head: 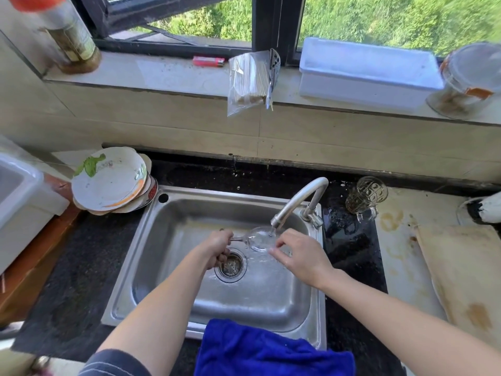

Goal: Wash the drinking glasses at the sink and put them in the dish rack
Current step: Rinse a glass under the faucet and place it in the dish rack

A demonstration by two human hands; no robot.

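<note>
A clear stemmed glass (pixel 259 238) lies on its side over the steel sink (pixel 173 232), its bowl under the tap (pixel 296 203), from which water runs onto it. My left hand (pixel 218 246) grips the stem end of the glass. My right hand (pixel 299 255) pinches the bowl's rim with thumb and fingertips. A second patterned glass mug (pixel 364 195) stands upside down on the counter right of the tap. No dish rack shows.
Stacked dirty plates (pixel 111 180) sit at the sink's back left corner. A blue towel (pixel 271 348) hangs over the sink's front edge. A white tub (pixel 19 191) is at the left. A worn board (pixel 466 278) lies on the right counter. Jars, a bag and a white box line the windowsill.
</note>
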